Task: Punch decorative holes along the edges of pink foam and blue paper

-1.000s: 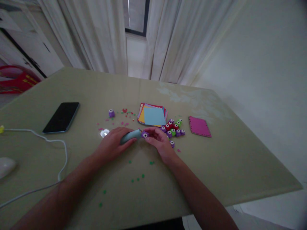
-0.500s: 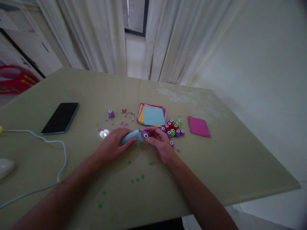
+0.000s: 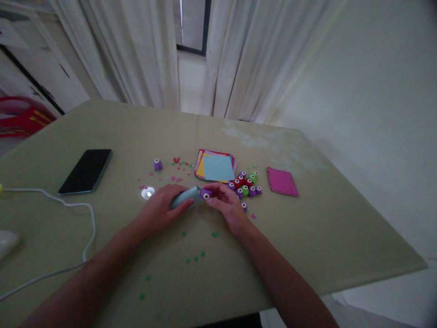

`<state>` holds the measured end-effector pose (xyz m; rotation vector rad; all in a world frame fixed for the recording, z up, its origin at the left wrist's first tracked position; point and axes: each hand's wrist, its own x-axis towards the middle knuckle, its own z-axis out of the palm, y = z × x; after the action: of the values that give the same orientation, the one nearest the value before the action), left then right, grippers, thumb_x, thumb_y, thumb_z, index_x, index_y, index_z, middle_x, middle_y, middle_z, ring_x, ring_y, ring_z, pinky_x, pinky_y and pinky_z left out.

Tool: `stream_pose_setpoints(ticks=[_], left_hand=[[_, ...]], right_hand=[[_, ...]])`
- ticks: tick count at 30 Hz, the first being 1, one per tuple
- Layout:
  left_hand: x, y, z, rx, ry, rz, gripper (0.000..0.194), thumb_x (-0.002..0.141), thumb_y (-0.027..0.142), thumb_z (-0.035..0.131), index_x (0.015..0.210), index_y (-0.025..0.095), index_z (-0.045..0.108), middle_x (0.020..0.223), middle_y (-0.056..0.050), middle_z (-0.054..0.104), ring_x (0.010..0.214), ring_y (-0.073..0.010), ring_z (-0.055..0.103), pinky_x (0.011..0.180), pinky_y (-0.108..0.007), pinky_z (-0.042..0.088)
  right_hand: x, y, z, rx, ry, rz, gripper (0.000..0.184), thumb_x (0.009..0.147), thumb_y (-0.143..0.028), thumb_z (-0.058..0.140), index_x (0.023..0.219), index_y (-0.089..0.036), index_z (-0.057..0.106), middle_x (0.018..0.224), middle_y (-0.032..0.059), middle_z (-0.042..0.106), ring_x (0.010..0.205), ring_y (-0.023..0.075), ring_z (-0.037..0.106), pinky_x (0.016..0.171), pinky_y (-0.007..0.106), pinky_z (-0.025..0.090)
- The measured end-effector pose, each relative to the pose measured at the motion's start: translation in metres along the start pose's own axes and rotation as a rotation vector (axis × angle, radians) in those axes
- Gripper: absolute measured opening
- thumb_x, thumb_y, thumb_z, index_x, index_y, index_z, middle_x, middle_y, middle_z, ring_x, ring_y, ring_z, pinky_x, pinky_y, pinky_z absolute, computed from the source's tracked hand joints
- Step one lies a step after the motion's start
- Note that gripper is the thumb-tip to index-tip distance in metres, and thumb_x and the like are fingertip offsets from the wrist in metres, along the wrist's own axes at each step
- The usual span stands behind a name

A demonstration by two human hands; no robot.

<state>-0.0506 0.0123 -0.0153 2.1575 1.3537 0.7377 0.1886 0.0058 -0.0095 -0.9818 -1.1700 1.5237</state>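
Here you are at the tabletop, both hands in the middle and close together. Your left hand is closed around a curled light blue paper, thumb on the near side, with the paper's open end pointing at your right hand. And that right hand has a small purple punch pinched between thumb and fingers, its round, eye-like top turned up and towards you, right at the paper's end. Whether the paper's edge sits inside the punch, I cannot tell.

Just beyond your right hand, there's the cluster of punches, purple, red and green, packed side by side, partly hidden by your fingers. Behind your hands lies a fanned stack of coloured papers, a light blue sheet on top. Over to the right, a pink square with a dotted border lies flat.

Off to the left of the stack, one lone purple unit stands upright, with red, pink and green paper bits scattered next to it. More green bits dot the surface nearer you. A shiny round disc lies just beside your left hand, and farther left there's a dark-screened tablet, with a white cable running nearer you.
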Motion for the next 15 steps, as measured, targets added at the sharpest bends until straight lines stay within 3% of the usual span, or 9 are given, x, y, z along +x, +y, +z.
stream_pose_setpoints(ticks=[15], left_hand=[[0.0002,-0.0003,0.0002,0.019,0.000,-0.004,0.051,0.104,0.066,0.053,0.118,0.022,0.074,0.110,-0.010,0.080,0.099,-0.0307,0.073,0.090,-0.043,0.055]], right_hand=[[0.0015,0.0011,0.0005,-0.045,-0.016,-0.003,0.034,0.080,-0.028,0.085,0.113,-0.028,0.079,0.108,0.0014,0.076,0.099,0.0202,0.066,0.089,0.033,0.053]])
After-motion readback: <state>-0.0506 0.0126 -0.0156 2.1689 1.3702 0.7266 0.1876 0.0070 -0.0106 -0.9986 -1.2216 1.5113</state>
